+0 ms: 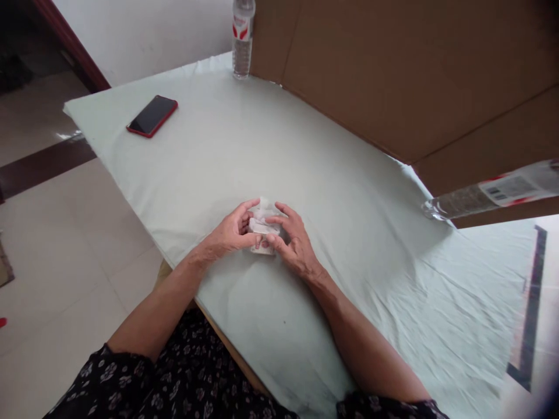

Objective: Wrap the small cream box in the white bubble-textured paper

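Between my hands, near the table's front edge, is a small white box-like packet (262,249) with a printed front. Crumpled white, thin paper or film (261,214) stands up out of its top. My left hand (231,230) curves around the packet's left side, the thumb along its front and the fingers behind. From the right, my right hand (293,237) holds it, its thumb on the front and a finger bent over the top. Exactly what the packet contains is too small to make out.
A pale green cloth (196,157) covers the table. A phone (152,116) in a red case lies at the far left. One water bottle (242,41) stands at the back, beside a large brown cardboard panel (375,75). Another bottle (493,192) is at the right.
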Available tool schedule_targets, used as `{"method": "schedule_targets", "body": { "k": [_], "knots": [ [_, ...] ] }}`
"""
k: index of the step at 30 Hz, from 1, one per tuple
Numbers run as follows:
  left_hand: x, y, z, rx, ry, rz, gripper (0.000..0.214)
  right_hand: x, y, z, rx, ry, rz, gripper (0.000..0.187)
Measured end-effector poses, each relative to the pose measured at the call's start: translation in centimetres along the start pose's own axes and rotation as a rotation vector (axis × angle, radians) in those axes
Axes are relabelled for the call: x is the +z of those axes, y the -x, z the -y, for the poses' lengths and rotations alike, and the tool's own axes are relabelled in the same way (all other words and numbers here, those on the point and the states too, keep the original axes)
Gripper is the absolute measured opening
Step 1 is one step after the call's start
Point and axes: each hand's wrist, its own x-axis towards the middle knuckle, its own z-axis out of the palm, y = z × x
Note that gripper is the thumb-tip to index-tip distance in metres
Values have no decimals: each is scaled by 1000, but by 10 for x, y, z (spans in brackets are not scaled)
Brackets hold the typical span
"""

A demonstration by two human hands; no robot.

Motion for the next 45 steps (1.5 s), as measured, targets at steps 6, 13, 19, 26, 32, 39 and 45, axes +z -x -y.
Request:
{"method": "schedule_targets", "body": {
  "k": [6,13,19,26,32,39,45],
  "knots": [
    [-3,0,1,4,26,31,100,-5,-5,2,47,-135,74,54],
    [-3,-2,5,23,39,13,100,-3,-2,3,216,-314,68,86],
    [1,-1,5,64,-42,-47,92,6,2,13,310,-286,-58,77],
    [0,1,1,75,-116,-48,83,9,5,15,383,-369,-33,75],
    [-2,2,1,86,-193,-76,77,10,7,16,384,-423,-62,75],
    [-7,2,3,88,-377,-81,80,12,6,16,349,-407,-90,71],
    [-4,5,9,218,-477,-252,68,9,3,12,360,-318,-64,68]
  ]
}}
